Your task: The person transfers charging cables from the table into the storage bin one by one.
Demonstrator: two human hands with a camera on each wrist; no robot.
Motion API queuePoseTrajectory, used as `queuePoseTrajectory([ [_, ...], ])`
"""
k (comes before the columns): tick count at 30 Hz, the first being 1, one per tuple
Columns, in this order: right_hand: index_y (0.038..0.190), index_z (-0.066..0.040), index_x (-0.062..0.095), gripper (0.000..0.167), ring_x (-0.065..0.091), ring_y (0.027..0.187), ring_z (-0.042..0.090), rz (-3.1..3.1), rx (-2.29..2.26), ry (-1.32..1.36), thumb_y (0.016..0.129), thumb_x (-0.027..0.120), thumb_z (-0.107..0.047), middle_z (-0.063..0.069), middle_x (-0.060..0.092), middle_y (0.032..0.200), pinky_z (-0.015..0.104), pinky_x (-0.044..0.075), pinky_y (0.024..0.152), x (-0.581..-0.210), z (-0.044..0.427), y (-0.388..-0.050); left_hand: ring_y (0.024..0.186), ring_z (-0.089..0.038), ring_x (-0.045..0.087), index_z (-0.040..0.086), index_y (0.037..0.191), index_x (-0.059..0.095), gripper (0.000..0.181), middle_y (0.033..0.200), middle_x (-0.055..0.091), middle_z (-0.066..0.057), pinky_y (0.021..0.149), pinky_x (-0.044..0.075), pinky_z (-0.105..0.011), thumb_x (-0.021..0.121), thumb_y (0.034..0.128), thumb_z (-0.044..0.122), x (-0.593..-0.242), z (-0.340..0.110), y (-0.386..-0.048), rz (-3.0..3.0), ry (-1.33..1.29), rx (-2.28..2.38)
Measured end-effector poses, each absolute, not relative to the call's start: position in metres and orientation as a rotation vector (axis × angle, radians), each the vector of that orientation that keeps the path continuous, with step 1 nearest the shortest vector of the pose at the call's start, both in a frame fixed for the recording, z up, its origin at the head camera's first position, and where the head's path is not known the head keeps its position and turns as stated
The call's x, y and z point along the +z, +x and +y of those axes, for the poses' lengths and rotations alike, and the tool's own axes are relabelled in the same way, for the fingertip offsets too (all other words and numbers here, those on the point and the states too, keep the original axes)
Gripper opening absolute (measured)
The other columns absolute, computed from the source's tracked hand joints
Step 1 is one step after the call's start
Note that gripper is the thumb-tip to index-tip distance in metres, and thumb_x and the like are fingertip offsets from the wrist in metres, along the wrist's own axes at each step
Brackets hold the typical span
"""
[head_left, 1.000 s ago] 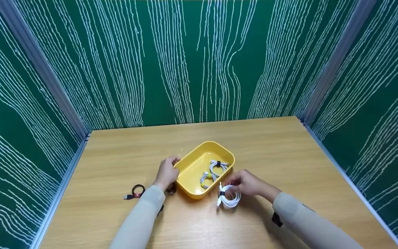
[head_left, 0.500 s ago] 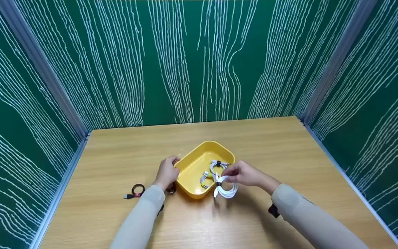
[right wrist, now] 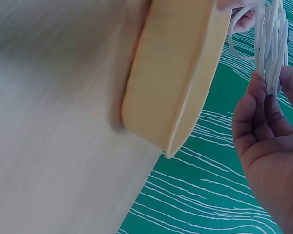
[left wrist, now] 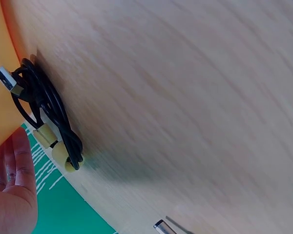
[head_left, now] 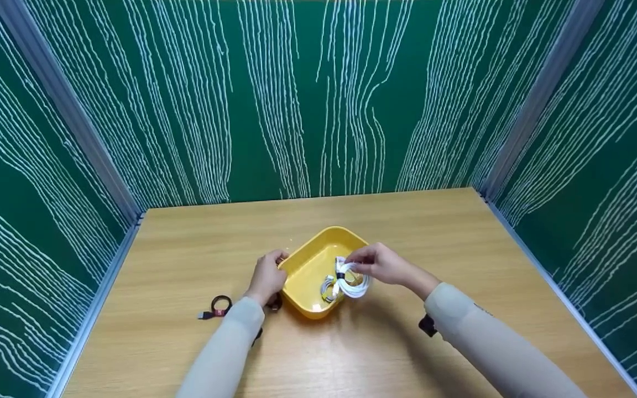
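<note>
We see first the table (head_left: 423, 226), wooden, with the yellow box (head_left: 308, 273) standing near its middle, turned slantwise. The person's left hand (head_left: 267, 276) is at the box's left end, fingers laid along the outer wall; the thumb is poorly seen, but it seems to come over the rim, so we judge that this hand holds the box. The right hand (head_left: 387, 264) is nearly closed, pinching the white coil (head_left: 358, 288) between thumb and fingertips, over the right part of the box. The coil hangs from its upper edge, and this is, in our judgement, the weak point: if the pinch slackens, it could drop across the rim and slide to the table. If it is lowered too near the wall, a loop could catch there and tilt the box. Inside, below the coil, lies the grey cable (head_left: 324, 288), which could become tangled with a hanging plug. Outside, a black cable (left wrist: 53, 105) lies just beside the box, partly hidden under the left wrist; it stands in the way if the box is shifted. Farther left rests a small cable (head_left: 219, 312) with a red tag.
</note>
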State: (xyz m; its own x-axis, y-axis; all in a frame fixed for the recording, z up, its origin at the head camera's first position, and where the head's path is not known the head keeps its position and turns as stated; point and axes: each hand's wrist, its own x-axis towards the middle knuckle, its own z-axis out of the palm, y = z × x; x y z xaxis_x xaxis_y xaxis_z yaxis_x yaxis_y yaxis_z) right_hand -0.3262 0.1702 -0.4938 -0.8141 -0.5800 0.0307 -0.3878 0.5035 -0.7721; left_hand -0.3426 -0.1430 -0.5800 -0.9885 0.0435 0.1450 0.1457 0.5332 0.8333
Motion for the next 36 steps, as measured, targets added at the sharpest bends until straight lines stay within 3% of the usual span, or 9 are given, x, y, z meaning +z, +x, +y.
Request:
queuePoseTrajectory([
  [6,0.123,-0.008,0.081,0.021,0.063,0.092,0.019,2.545,-1.199,-0.754,0.104,0.071,-0.011,0.009,0.079,0.111,0.028,0.055,0.083,-0.493,0.160,-0.331,0.094,-0.026,0.067,0.001,0.112,0.075,0.040,0.099,0.072,-0.014,0.086,0.060,-0.040,0.054,0.0819,-0.015,-0.581,-0.144,-0.342,-2.662,-0.155,-1.475],
  [21,0.123,-0.012,0.082,0.021,0.062,0.094,0.019,2.562,-1.197,-0.707,0.105,0.071,-0.011,0.006,0.076,0.109,0.029,0.055,0.086,-0.502,0.133,-0.342,0.088,-0.024,0.066,0.001,0.111,0.076,0.038,0.096,0.072,-0.013,0.082,0.058,-0.037,0.055,0.0827,-0.014,-0.581,-0.145,-0.340,-2.664,-0.144,-1.454],
  [36,0.116,-0.012,0.083,0.016,0.065,0.092,0.013,2.611,-1.077,-0.832,0.102,0.075,-0.011,0.002,0.081,0.108,0.032,0.058,0.088,-0.523,0.110,-0.347,0.092,-0.025,0.067,0.001,0.112,0.076,0.039,0.097,0.072,-0.013,0.084,0.060,-0.038,0.057,0.0827,-0.016,-0.577,-0.142,-0.340,-2.664,-0.138,-1.466],
])
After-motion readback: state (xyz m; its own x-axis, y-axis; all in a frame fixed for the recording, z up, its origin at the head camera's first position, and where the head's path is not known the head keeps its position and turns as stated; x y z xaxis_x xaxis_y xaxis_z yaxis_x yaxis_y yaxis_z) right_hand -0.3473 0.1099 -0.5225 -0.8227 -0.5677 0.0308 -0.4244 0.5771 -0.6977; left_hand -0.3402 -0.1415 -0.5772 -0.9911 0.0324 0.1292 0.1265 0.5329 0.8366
